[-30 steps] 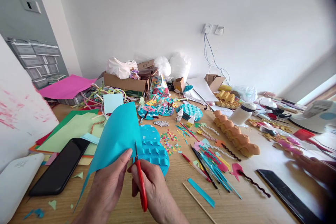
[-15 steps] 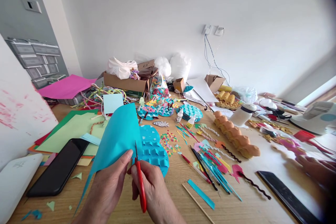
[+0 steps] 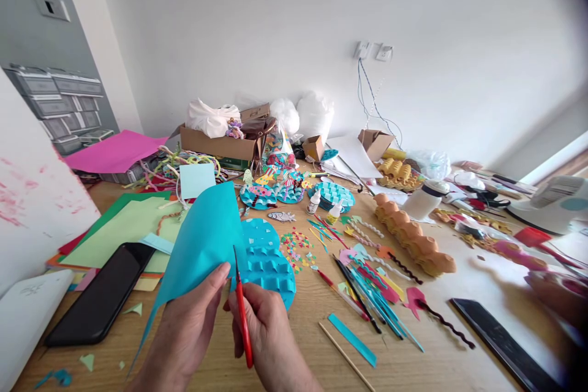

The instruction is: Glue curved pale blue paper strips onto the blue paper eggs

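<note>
My left hand (image 3: 195, 312) grips a sheet of blue paper (image 3: 202, 239) by its lower edge, thumb on top. A thin blue strip hangs down from the sheet's left corner. In my right hand (image 3: 266, 331) is a pair of red-handled scissors (image 3: 242, 318), the blades pointing up at the sheet's right edge. Behind the hands lies a blue round-ended piece with folded paper ridges (image 3: 269, 272). A cut blue strip (image 3: 352, 340) and a thin wooden stick (image 3: 346, 356) rest on the table to the right.
At left are a black phone (image 3: 101, 294) and stacked coloured paper (image 3: 124, 233). Glue bottles (image 3: 313, 202), paper confetti (image 3: 297, 249), brushes (image 3: 358, 294) and an egg-carton strip (image 3: 413, 236) lie centre and right. Another person's hand (image 3: 558, 294) is at far right, above a second phone (image 3: 500, 340).
The scissors' handles have come together and the blades have closed at the paper's edge. The other person's hand at far right has shifted slightly.
</note>
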### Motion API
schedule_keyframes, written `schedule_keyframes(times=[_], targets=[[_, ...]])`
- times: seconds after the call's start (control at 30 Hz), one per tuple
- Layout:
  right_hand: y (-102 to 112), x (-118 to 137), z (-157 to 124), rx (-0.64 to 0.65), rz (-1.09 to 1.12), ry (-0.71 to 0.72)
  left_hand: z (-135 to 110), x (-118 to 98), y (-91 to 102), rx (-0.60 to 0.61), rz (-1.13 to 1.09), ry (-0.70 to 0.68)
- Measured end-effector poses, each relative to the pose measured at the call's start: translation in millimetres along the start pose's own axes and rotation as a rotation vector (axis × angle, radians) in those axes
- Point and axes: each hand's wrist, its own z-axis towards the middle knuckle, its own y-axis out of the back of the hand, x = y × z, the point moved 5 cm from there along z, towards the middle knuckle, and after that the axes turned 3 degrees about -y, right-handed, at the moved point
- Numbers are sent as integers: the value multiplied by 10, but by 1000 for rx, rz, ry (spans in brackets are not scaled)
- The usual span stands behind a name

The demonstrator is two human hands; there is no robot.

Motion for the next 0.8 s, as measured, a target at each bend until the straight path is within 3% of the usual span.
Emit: schedule_keyframes(times=[0.27,0.8], targets=[[-29,80,-35,117,137,-79,-33,6,-20,26,26,-9],[-31,141,-38,83,165,-43,-92,27,-24,165,43,4]])
